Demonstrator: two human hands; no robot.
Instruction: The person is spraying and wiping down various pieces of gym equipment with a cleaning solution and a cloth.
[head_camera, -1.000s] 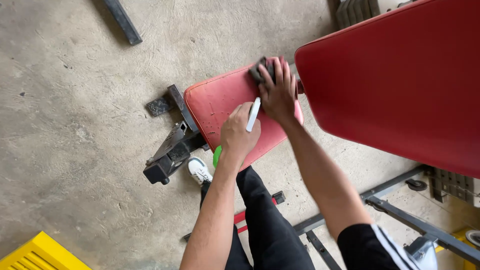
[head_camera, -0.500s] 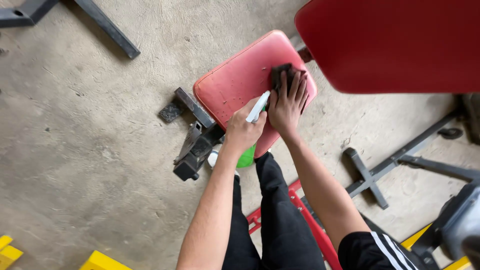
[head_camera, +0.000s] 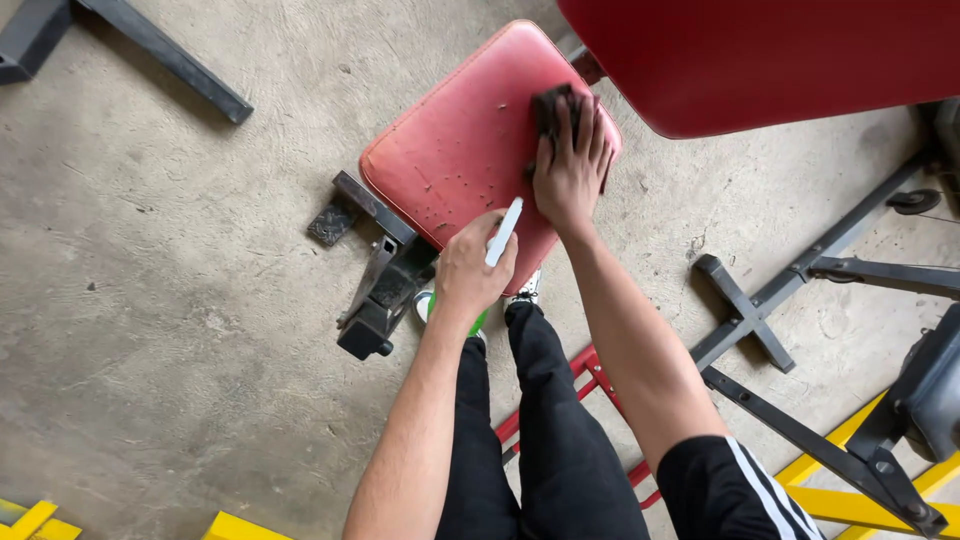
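A worn red padded bench seat (head_camera: 455, 150) with small dark specks lies below me on its black steel base (head_camera: 380, 290). My right hand (head_camera: 568, 170) presses flat on a dark grey cloth (head_camera: 553, 108) at the seat's far right corner. My left hand (head_camera: 474, 268) grips a spray bottle with a white trigger head (head_camera: 503, 231) and a green body (head_camera: 478, 322), held over the seat's near edge. A large red backrest pad (head_camera: 780, 55) rises at the upper right.
Bare concrete floor (head_camera: 170, 300) spreads to the left. Black steel frame bars (head_camera: 790, 290) and a cross foot lie at right, a black beam (head_camera: 160, 55) at top left, yellow metal (head_camera: 850, 500) at the bottom corners. My black trouser legs and white shoe (head_camera: 525, 290) stand below the seat.
My right hand has slid the cloth up toward the seat's far corner. My left hand with the spray bottle has dropped back slightly. The view has shifted, showing more of the seat.
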